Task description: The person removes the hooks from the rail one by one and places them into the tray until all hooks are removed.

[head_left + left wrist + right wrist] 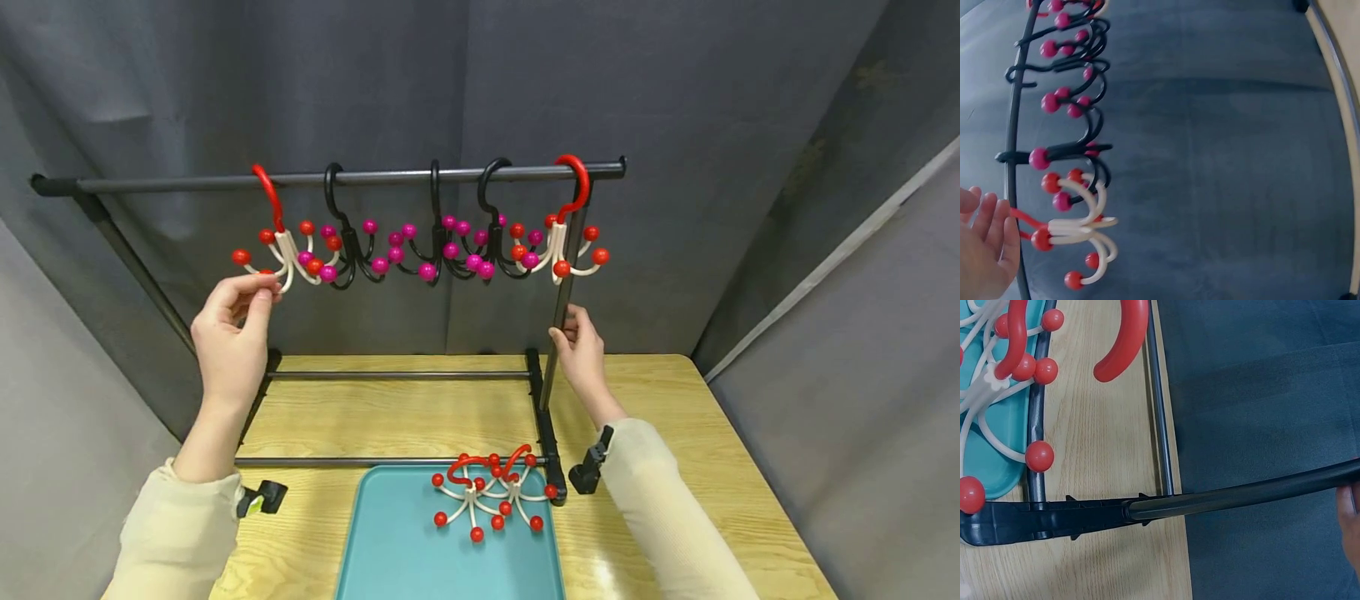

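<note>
A tabletop garment rack (397, 177) carries a row of multi-arm hook hangers. At its left end is a white hanger (286, 246) with a red hook and red ball tips. My left hand (236, 333) is beside its lower arms, overlapping a red ball in the head view. In the left wrist view, the left hand (988, 247) has loosely extended fingers near the red hook, with nothing seen between them. My right hand (581, 350) grips the rack's right upright post (568, 287), thumb across the front; the right wrist view shows only fingertips at the post (1260, 494).
Several black hangers (349, 242) with magenta balls hang mid-bar, and another white-and-red hanger (557, 242) hangs at the right end. Two white-and-red hangers (470, 494) lie on a teal tray (405, 542) on the wooden table (660, 433). A grey curtain (675, 167) stands behind.
</note>
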